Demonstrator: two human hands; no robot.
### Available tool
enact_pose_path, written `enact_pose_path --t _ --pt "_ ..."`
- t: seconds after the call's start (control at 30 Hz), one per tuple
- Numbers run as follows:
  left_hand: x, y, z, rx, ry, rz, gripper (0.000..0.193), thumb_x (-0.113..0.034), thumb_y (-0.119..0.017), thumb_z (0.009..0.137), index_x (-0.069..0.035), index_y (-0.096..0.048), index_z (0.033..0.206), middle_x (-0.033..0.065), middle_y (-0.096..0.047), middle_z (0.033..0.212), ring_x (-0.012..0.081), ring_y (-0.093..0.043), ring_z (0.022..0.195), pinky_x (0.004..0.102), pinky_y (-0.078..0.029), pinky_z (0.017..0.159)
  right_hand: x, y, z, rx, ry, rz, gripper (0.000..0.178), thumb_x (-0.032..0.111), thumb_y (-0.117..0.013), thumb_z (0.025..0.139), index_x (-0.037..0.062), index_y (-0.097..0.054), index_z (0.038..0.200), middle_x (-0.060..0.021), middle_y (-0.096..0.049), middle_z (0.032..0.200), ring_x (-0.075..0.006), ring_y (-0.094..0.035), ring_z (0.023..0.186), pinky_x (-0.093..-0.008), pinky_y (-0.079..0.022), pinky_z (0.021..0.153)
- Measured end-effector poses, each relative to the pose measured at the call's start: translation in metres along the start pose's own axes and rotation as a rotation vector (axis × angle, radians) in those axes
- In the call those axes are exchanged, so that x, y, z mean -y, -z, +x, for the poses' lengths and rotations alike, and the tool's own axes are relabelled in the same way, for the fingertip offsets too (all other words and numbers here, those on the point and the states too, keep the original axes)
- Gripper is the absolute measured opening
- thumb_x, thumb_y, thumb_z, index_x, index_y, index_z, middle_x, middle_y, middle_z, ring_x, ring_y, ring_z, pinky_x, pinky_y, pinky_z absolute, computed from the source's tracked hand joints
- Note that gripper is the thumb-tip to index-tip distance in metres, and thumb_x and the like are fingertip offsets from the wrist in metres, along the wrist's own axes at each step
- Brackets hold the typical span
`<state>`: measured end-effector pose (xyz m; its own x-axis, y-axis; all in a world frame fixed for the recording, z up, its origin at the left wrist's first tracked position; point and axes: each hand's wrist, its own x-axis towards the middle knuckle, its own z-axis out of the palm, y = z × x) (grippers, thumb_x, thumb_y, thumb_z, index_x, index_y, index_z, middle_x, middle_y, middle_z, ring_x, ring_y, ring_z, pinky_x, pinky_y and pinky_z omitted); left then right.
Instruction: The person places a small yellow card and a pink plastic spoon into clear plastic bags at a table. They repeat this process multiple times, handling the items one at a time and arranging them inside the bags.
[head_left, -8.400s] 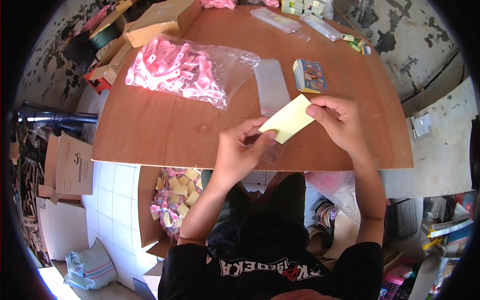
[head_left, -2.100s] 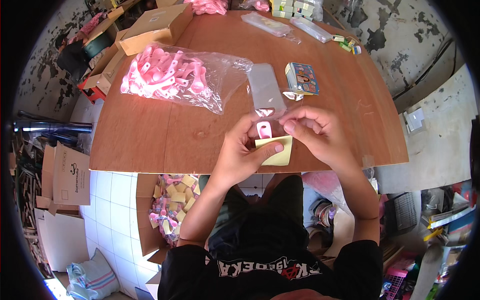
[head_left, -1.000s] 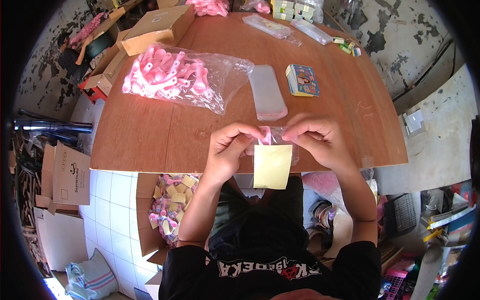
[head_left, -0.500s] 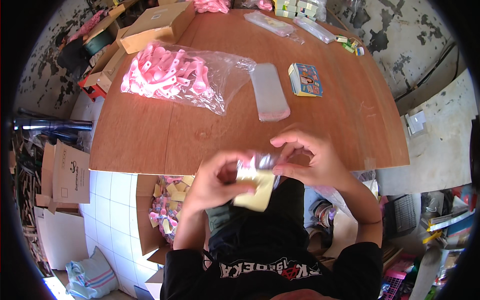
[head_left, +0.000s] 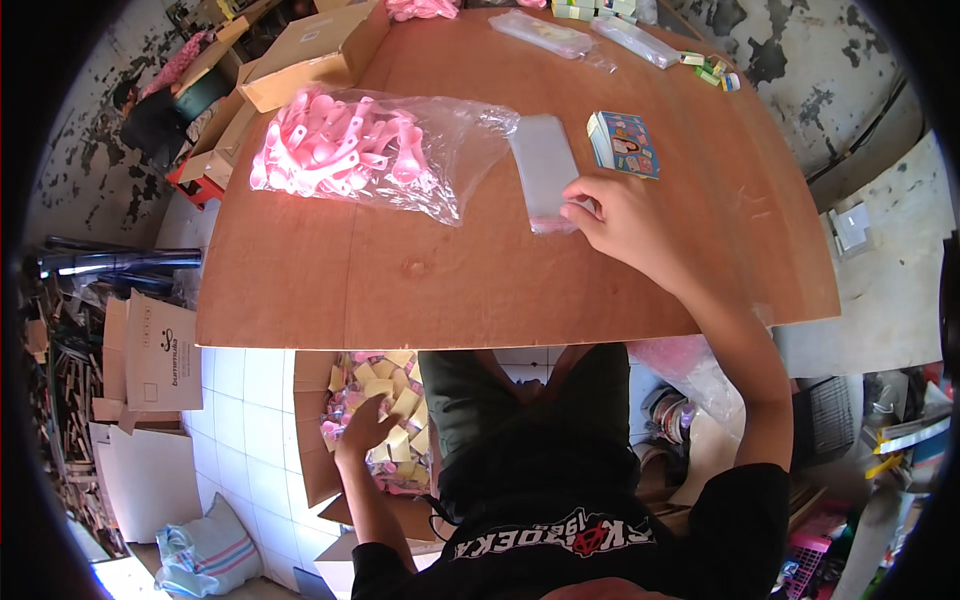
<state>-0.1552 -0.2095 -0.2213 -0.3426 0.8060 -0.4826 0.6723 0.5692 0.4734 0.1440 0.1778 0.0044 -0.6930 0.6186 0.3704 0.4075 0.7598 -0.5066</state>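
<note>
My right hand [head_left: 625, 222] reaches across the table to a stack of clear plastic sleeves [head_left: 543, 165]. Its thumb and forefinger are bent into a pinch at the stack's right edge; how much plastic is between them is hard to see. Below the table edge, on the left, my left hand [head_left: 366, 430] hovers over an open carton [head_left: 312, 430], its fingers apart and nothing in them. Inside that carton lie many small packets [head_left: 405, 402] with pale yellow cards and pink pieces. A stack of blue printed cards [head_left: 628, 145] lies just beyond my right hand.
A clear bag of pink plastic spoons [head_left: 340, 145] lies left of the sleeves. Behind it stands a closed cardboard box [head_left: 315, 50]. Flat plastic packs [head_left: 540, 33] and small green boxes [head_left: 710, 73] lie at the far side. The wooden table [head_left: 480, 290] ends just before my lap.
The yellow-card packet has left my hands. My left hand has dropped to the carton, and my right hand has moved forward to the plastic sleeves.
</note>
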Motion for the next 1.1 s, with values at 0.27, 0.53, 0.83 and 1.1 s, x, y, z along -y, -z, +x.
enact_pose_path --t 0.27,0.53,0.83,1.1 --pt "-0.235 0.101 -0.045 0.518 -1.029 -0.568 0.031 -0.008 -0.066 0.092 -0.002 -0.06 0.122 0.0112 -0.07 0.109 0.0273 -0.071 0.091 0.0364 -0.056 0.078 -0.007 -0.015 0.019 0.161 -0.212 -0.152 0.023 0.025 -0.077 0.078 0.0044 -0.074 0.086 -0.013 -0.071 0.081 -0.0276 -0.069 0.072 -0.0374 -0.052 0.064" --pt "-0.315 0.153 -0.002 0.029 -1.052 -0.09 0.028 -0.013 -0.063 0.093 -0.006 -0.063 0.12 0.0138 -0.072 0.093 0.0244 -0.071 0.086 0.034 -0.054 0.074 0.004 -0.013 0.011 0.101 -0.189 -0.126 0.014 0.022 -0.07 0.081 0.0088 -0.074 0.082 -0.0099 -0.07 0.078 -0.0288 -0.068 0.076 -0.041 -0.051 0.066" --pt "-0.333 0.141 0.055 -0.298 -0.985 0.148 0.044 0.009 -0.053 0.077 0.002 -0.057 0.12 0.0216 -0.055 0.131 0.0361 -0.056 0.118 0.042 -0.045 0.099 -0.009 -0.012 0.006 -0.066 -0.234 -0.043 0.013 0.014 -0.069 0.084 0.0017 -0.071 0.087 -0.0138 -0.069 0.08 -0.0239 -0.066 0.067 -0.0369 -0.048 0.061" --pt "-0.331 0.137 0.08 -0.195 -0.879 0.268 0.051 0.006 -0.058 0.076 -0.001 -0.051 0.126 0.0174 -0.054 0.13 0.0337 -0.044 0.131 0.0539 -0.027 0.112 0.031 0.017 -0.015 -0.273 0.009 -0.239 0.012 0.018 -0.068 0.085 0.0072 -0.067 0.08 -0.0084 -0.066 0.082 -0.0314 -0.065 0.07 -0.0416 -0.049 0.059"
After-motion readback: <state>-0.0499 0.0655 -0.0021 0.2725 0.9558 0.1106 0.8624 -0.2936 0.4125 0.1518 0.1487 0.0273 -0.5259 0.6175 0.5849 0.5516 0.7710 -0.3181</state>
